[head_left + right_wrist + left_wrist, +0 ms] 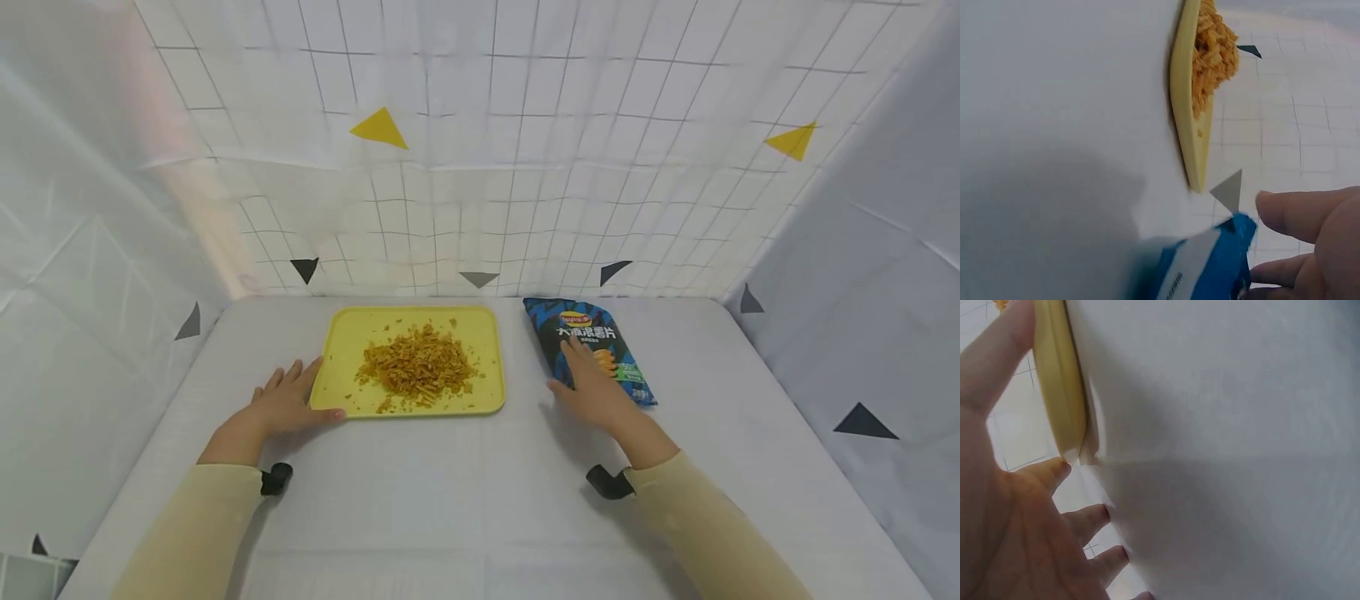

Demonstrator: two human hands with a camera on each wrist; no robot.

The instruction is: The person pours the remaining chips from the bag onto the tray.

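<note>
A yellow tray point(341, 333) lies on the table with a heap of broken potato chips point(420, 367) in its middle. My left hand point(283, 408) is at the tray's near left corner, thumb along the front rim and index fingertip against the side. Its other fingers spread out straight over the tabletop. To the right of the tray lies a blue and black bag of potato chips point(547, 329), printed side up. My right hand point(596, 392) reaches over the bag's lower left part with fingers extended. In the right wrist view, the thumb point(1291, 212) stands apart from the bag.
A white cloth covers the table point(480, 500). Behind it rises a white gridded sheet point(465, 192) with yellow and dark triangle marks, and plain pale sheets hang on both sides. A small black device point(277, 479) sits at each wrist, by the sleeve cuff.
</note>
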